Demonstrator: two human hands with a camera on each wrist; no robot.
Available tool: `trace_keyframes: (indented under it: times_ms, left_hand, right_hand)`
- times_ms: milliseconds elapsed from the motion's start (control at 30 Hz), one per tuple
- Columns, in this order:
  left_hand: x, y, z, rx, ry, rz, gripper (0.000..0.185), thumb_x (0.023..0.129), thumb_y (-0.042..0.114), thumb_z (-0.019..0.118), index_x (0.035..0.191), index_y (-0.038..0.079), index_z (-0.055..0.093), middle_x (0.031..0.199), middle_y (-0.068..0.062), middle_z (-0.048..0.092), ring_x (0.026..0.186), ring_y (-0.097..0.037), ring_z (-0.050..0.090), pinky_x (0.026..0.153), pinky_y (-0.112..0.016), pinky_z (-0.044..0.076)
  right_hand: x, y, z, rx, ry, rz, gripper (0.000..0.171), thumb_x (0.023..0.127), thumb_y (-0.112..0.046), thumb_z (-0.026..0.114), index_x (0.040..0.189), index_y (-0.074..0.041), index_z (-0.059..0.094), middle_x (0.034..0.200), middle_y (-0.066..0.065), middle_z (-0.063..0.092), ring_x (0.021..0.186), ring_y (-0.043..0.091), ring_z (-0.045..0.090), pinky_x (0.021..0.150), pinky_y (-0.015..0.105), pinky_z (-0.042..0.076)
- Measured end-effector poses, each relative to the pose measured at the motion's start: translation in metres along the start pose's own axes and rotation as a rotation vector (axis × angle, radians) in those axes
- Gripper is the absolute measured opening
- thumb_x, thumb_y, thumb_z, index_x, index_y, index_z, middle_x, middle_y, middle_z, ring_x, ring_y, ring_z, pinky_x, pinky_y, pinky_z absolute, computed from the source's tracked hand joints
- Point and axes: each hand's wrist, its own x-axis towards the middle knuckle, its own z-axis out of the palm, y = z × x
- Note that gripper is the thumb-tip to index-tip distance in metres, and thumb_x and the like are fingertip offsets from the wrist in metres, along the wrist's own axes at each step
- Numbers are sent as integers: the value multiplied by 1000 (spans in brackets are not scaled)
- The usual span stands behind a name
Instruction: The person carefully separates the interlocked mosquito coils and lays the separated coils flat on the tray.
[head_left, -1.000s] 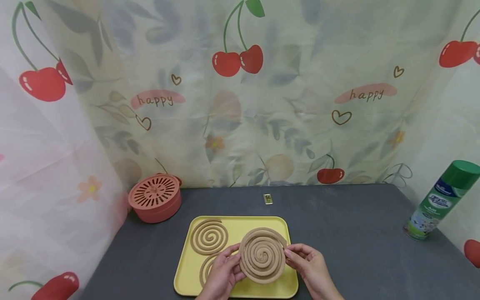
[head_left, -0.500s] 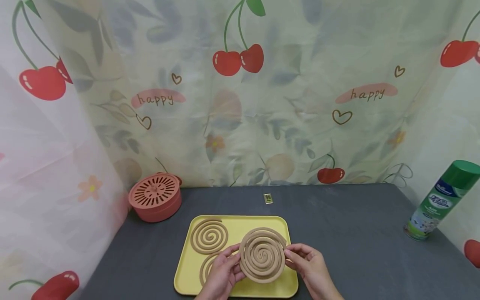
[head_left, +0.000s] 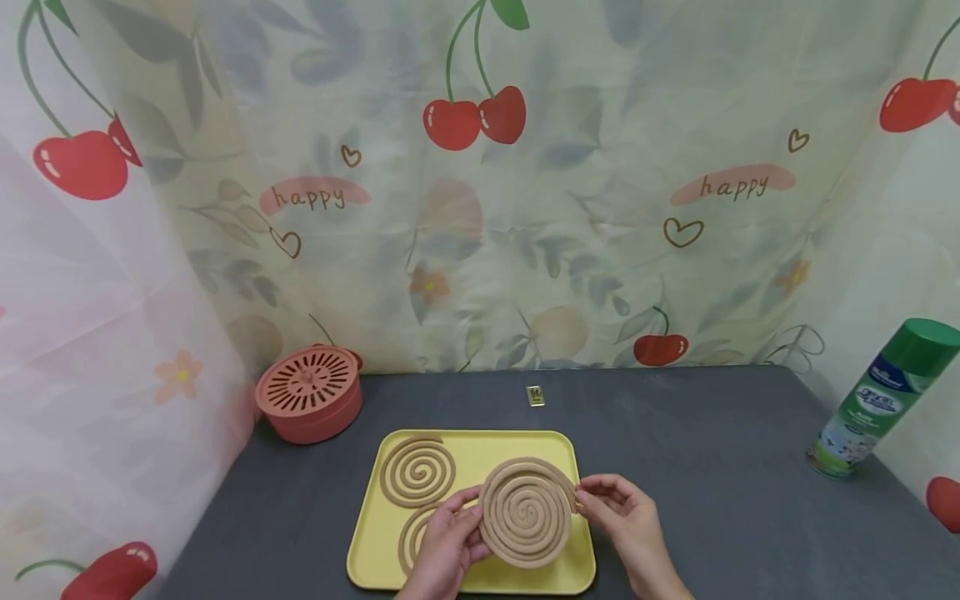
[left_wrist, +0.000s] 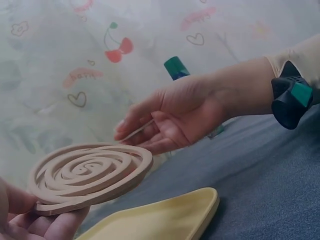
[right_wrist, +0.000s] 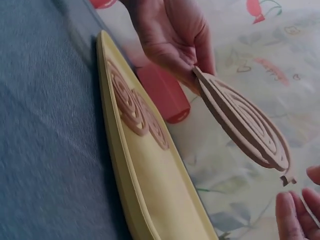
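A tan double mosquito coil [head_left: 525, 512] is held flat above a yellow tray [head_left: 480, 446]. My left hand [head_left: 471, 523] grips its left rim, thumb on top and fingers beneath; the left wrist view shows the coil [left_wrist: 90, 172] resting on those fingers [left_wrist: 50, 225]. My right hand [head_left: 590, 497] hovers at the coil's right rim with loosely bent fingers. In the right wrist view its fingertips [right_wrist: 295, 210] sit a small gap away from the coil's [right_wrist: 245, 122] outer end. Two single coils lie on the tray, one [head_left: 417, 472] at back left and one [head_left: 412, 533] partly hidden under my left hand.
A red slotted coil holder [head_left: 309, 393] stands at the back left of the dark grey table [head_left: 712, 467]. A green spray can [head_left: 877, 400] is at the far right edge. A small gold item [head_left: 535, 397] lies behind the tray. Cherry-print curtains enclose three sides.
My right hand has eased slightly right, off the coil's rim. The coil has tilted a little and stays in my left hand.
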Motion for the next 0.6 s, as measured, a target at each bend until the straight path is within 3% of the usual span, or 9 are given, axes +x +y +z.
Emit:
trace_keyframes:
  times_ms: [167, 400, 500, 600]
  left_hand:
    - [0, -3, 2, 49, -28, -31, 41, 98, 9, 42, 133, -10, 34, 102, -7, 68, 87, -10, 67, 69, -23, 56]
    - [-2, -8, 5, 106, -106, -51, 40, 98, 10, 42, 131, -12, 34, 102, -8, 68, 84, -10, 67, 66, -22, 55]
    - [-3, -9, 7, 128, -120, -49, 40, 97, 9, 42, 130, -12, 35, 101, -8, 68, 80, -8, 66, 64, -21, 55]
    - [-4, -9, 7, 142, -125, -54, 39, 97, 9, 42, 129, -12, 36, 99, -5, 68, 79, -7, 66, 63, -20, 54]
  right_hand:
    - [-1, -4, -2, -167, 36, -157, 28, 76, -8, 75, 100, 2, 65, 97, 7, 66, 86, 7, 63, 73, 19, 53]
    - [-3, -3, -4, -375, -76, -354, 17, 75, -6, 75, 91, -9, 70, 92, 5, 65, 75, 3, 59, 68, 22, 52]
    - [-3, -3, -4, -396, -88, -325, 15, 75, -7, 75, 89, -12, 71, 88, 2, 65, 72, 2, 56, 64, 21, 50]
    - [-3, -4, -3, -414, -75, -241, 12, 74, -8, 76, 85, -12, 72, 86, 0, 63, 70, 3, 54, 63, 20, 48]
